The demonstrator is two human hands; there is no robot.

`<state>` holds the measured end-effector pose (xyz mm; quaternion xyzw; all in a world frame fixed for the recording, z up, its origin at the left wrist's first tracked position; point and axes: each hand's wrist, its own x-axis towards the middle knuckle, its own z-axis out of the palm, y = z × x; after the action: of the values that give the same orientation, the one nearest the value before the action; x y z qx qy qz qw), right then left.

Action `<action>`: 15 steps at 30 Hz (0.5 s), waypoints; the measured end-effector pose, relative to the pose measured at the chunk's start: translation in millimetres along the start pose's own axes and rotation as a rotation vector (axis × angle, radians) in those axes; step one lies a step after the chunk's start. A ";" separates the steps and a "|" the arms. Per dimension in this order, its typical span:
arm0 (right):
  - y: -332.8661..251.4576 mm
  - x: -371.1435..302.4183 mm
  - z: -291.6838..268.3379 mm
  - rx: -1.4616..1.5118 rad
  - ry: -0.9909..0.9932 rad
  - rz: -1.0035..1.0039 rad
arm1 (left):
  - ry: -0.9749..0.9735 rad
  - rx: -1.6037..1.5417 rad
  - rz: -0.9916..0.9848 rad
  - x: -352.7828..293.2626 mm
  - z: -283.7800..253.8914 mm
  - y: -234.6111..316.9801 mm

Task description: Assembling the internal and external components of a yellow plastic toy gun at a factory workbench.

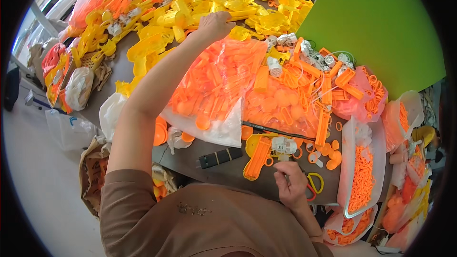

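My left arm stretches far across the table, and my left hand (pixel 216 24) is down among the heaped yellow plastic parts (pixel 169 19). Its fingertips are hidden, so a grip does not show; a long yellow part (pixel 242 14) lies right against it. Near the table's front edge, my right hand (pixel 291 183) is loosely curled, with nothing visible in it. Just beyond lies an orange toy-like housing (pixel 258 158) on a yellow shell, beside a white motor unit (pixel 284 145). Scissors (pixel 314 185) with yellow and red handles lie by the right hand.
Clear bags of orange parts (pixel 214 81) cover the middle. A black strapped block (pixel 220 157) lies at the front. On the right stands a white bin (pixel 350 162) of small orange pieces, below a large green panel (pixel 376 28). A paper bag (pixel 90 176) stands at left.
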<state>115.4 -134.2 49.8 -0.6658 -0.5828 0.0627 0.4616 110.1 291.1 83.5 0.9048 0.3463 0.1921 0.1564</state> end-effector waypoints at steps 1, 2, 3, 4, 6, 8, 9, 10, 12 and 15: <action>1.8 -3.8 0.2 0.037 0.006 0.069 | -0.018 0.085 -0.038 11.8 10.4 -0.8; 2.8 -6.6 0.1 0.071 0.012 0.139 | -0.036 0.166 -0.073 23.5 22.4 -2.1; 6.5 -8.5 0.8 0.089 0.039 0.149 | -0.036 0.167 -0.065 33.3 35.9 -6.3; 9.4 -9.4 -0.2 0.087 0.046 0.152 | -0.058 0.163 -0.051 42.6 52.9 -14.1; 13.3 -11.1 -2.0 0.128 0.076 0.253 | -0.085 0.161 -0.029 52.0 63.1 -15.8; 16.7 -11.3 -3.1 0.113 0.081 0.245 | -0.024 0.061 -0.169 52.8 66.0 -14.7; 18.4 -10.3 -3.4 0.098 0.080 0.226 | -0.027 0.065 -0.168 55.4 61.4 -17.0; 20.3 -9.4 -4.1 0.104 0.081 0.226 | 0.045 0.101 -0.180 60.1 51.7 -21.1; 22.7 -10.0 -6.2 0.100 0.075 0.220 | 0.184 0.152 -0.129 54.2 29.6 -21.5; 27.0 -4.9 -7.5 0.097 0.115 0.146 | 0.381 0.221 0.030 35.5 -15.7 -18.3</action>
<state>137.9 -139.5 33.2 -0.6859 -0.5015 0.0864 0.5202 117.0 330.9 98.2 0.8689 0.3750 0.3226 -0.0150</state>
